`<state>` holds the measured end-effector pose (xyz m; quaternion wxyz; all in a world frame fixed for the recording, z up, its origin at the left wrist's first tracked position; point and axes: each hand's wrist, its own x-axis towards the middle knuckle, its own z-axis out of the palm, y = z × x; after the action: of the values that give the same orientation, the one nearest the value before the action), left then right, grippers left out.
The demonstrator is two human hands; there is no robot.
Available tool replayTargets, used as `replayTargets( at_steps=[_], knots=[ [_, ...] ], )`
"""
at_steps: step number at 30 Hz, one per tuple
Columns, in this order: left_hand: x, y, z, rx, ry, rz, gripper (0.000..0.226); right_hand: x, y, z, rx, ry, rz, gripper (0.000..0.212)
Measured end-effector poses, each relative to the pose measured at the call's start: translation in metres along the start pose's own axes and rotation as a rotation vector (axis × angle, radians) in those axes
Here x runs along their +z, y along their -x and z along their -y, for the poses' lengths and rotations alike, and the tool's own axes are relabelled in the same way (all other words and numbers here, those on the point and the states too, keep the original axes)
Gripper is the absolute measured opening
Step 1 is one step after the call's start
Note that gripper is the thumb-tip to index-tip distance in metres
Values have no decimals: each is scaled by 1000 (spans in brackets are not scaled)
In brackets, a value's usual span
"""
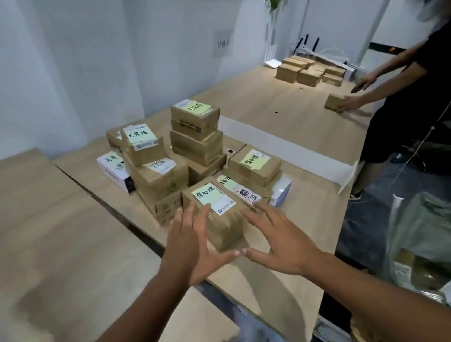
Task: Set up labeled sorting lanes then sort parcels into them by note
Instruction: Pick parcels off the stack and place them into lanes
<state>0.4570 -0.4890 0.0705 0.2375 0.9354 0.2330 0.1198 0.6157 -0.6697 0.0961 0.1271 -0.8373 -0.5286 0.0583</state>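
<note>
**Hands flanking the front parcel**

On the smooth wood-grain table [298, 122], at the front of the cardboard pile [162, 178], we are flanking the nearest boxy parcel [225, 227] with left hand [192, 243] and right hand [279, 235]. Our fingers are spread, grasping nothing. A pale-green note [207, 196] is topping it.

wooden table [295, 213], stacked cardboard parcels [159, 176]

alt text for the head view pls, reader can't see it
An open left hand and open right hand flank the nearest cardboard parcel, topped with a green handwritten note, on a wooden table. Behind it sits a pile of similar parcels; at right another person handles one farther along.
</note>
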Motion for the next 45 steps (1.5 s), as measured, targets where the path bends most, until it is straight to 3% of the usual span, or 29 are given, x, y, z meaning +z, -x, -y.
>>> replayTargets(
  at_steps=[3,6,15,22,27,35,45],
  knots=[
    [18,-28,2,-36,39,7,127,6,-41,-34,-36,-96,70,89],
    [45,-58,10,-218,121,38,129,27,-88,-70,-99,-134,158,93],
    [147,-124,32,-560,299,172,138,114,-210,-157,-265,-30,454,111],
    [164,-125,15,-619,403,-62,109,127,-213,-167,-358,-172,453,108],
    [125,-75,-11,-745,426,-167,114,102,-197,-123,-495,-268,467,109],
    [17,61,-31,-856,141,-452,113,61,-160,32,-813,-397,523,110],
    [-61,281,-75,-974,-60,-738,113,37,-17,223,-1128,-464,478,110]
  ],
)
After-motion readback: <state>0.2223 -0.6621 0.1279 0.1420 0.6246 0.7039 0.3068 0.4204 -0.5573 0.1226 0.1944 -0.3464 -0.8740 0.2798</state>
